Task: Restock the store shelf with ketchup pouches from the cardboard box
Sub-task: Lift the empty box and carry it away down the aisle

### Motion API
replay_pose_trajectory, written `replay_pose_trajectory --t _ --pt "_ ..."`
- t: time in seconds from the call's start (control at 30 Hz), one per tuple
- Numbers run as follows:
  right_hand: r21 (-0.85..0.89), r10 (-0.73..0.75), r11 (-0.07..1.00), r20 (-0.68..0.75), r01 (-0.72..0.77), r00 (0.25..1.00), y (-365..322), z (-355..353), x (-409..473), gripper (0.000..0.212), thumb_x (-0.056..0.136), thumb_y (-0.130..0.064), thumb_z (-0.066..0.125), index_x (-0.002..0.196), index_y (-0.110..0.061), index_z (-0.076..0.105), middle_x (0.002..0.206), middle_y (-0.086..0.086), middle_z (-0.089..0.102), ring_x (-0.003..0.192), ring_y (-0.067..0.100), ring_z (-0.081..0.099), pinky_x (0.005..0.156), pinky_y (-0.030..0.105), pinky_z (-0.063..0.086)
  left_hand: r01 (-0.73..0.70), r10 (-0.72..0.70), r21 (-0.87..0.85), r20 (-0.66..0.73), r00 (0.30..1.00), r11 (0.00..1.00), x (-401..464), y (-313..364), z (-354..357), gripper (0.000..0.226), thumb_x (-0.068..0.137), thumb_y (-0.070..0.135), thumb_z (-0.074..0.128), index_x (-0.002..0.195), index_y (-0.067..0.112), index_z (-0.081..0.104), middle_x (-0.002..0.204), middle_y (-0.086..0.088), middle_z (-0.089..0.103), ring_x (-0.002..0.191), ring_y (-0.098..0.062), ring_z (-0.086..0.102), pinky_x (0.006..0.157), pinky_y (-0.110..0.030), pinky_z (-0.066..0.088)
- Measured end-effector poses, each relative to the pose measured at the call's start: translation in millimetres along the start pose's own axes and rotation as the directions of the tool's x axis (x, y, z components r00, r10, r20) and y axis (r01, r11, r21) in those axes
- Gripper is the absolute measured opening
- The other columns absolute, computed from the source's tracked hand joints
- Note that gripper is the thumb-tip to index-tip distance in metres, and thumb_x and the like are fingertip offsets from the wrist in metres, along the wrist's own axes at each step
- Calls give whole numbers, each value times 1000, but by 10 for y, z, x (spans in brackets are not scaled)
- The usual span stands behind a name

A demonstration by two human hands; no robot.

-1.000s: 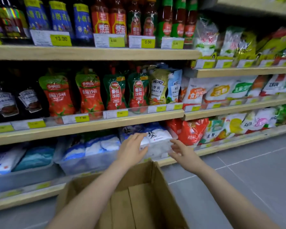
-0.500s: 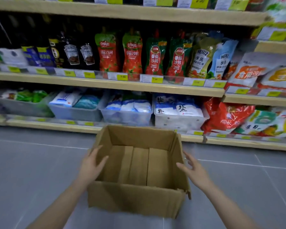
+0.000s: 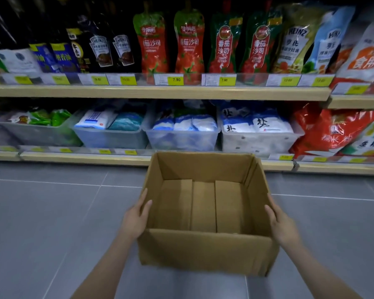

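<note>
Grey floor tiles are shown before a store shelf, on which ketchup pouches are stood upright in a row behind price tags, faces outward. An empty cardboard box is set on the floor just before the bottom shelf. It is flanked by the left hand and right hand, each laid flat with straight fingers against a side wall, presumably for lifting away.

Place: a grocery shop aisle.
Evidence: wooden shelves stocked with ketchup pouches, sauce bottles, yellow price tags; grey tiled floor.
</note>
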State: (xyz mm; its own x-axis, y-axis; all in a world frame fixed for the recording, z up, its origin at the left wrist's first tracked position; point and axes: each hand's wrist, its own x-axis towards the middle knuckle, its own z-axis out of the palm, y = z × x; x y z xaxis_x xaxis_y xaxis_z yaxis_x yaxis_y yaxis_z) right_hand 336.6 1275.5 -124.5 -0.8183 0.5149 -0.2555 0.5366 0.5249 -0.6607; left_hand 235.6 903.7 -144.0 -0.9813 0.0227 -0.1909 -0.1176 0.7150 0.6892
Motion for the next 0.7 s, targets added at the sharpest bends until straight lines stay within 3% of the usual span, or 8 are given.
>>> replay_pose_trajectory --t 0.13,0.27,0.33,0.4,0.5,0.63,0.7 --pt "-85 -22 996 -74 15 997 -20 25 28 43 96 -40 29 139 -43 25 102 19 67 79 31 62 75 41 50 4 -4 2 0 1000 1000 98 -14 -11 51 94 50 33 143 41 22 142 -6 47 127 -30 46 105 -40 35" --pt "-95 -7 995 -68 0 998 -6 29 68 45 95 -43 30 139 -45 22 121 15 62 101 37 61 85 45 49 22 -24 32 52 998 999 259 13 -59 53 94 53 28 144 47 10 141 -4 47 122 -31 50 101 -42 38" --pt "-100 20 995 -55 -26 998 -35 17 113 47 96 -42 30 141 -46 17 127 15 58 107 39 58 91 47 46 5 -11 78 81 997 997 339 8 -65 53 96 47 28 144 46 6 118 -8 60 95 -24 62 88 -37 46" --pt "-122 27 992 -44 -32 999 -49 14 138 48 97 -40 28 142 -45 12 125 16 59 104 39 59 89 46 46 -12 2 124 81 997 992 392 -17 -68 52 98 39 27 144 47 3 90 -8 59 68 -17 59 70 -36 49" --pt "-156 2 988 -66 -13 998 -37 9 138 47 97 -36 27 142 -44 14 119 18 62 98 38 62 84 44 48 -27 19 111 70 997 993 430 -52 -96 52 100 31 26 138 54 -1 84 -6 55 68 -19 57 63 -33 47" --pt "-182 12 983 -41 -20 999 -228 -166 84 47 98 -29 30 142 -40 18 110 22 64 95 38 62 84 47 51 -27 21 83 67 998 996 373 77 -315 50 100 24 29 145 43 13 73 13 45 59 -1 43 63 -27 42" --pt "-201 30 979 -5 -31 1000 -465 -421 -21 47 98 -29 29 142 -41 18 112 22 64 99 39 61 87 47 50 6 -13 97 74 997 995 252 259 -579 49 101 24 29 145 41 16 78 15 47 58 6 36 64 -24 38"
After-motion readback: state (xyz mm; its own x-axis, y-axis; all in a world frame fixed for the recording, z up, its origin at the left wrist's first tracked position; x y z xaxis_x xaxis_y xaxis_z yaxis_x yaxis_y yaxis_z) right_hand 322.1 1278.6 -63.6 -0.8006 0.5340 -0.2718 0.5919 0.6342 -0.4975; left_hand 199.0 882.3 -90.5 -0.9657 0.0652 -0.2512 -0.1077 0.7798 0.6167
